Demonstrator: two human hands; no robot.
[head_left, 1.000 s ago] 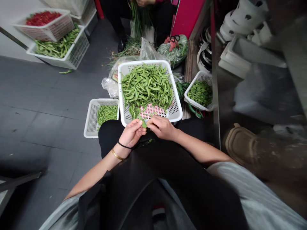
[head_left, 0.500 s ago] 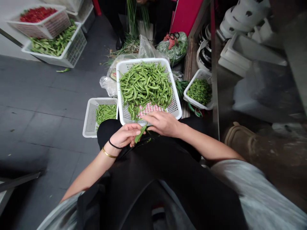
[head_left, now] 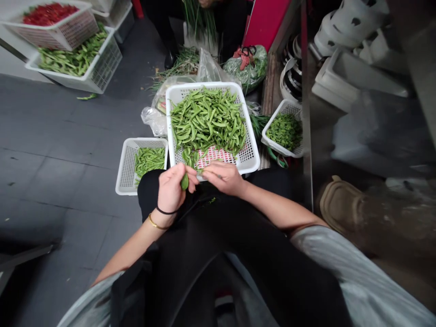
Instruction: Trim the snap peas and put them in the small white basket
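My left hand [head_left: 173, 187] is closed round a green pea pod [head_left: 184, 181] above my left knee. My right hand [head_left: 223, 178] pinches its fingertips together at the near rim of the big white basket [head_left: 250, 154]; what it holds is too small to make out. That basket is heaped with green pea pods [head_left: 207, 120]. A smaller white basket [head_left: 125, 168] to its left holds a small pile of pods [head_left: 149, 160].
A white basket of green trimmings [head_left: 285, 131] sits on the right by a metal cabinet [head_left: 357, 136]. Far left are stacked baskets of pods [head_left: 73, 61] and red chillies [head_left: 47, 13]. Plastic bags [head_left: 247, 66] and another person's legs with green stalks [head_left: 197, 22] lie beyond.
My left hand turned and drew the pod up towards the small basket side. My right hand slid back from the pod to the big basket's rim.
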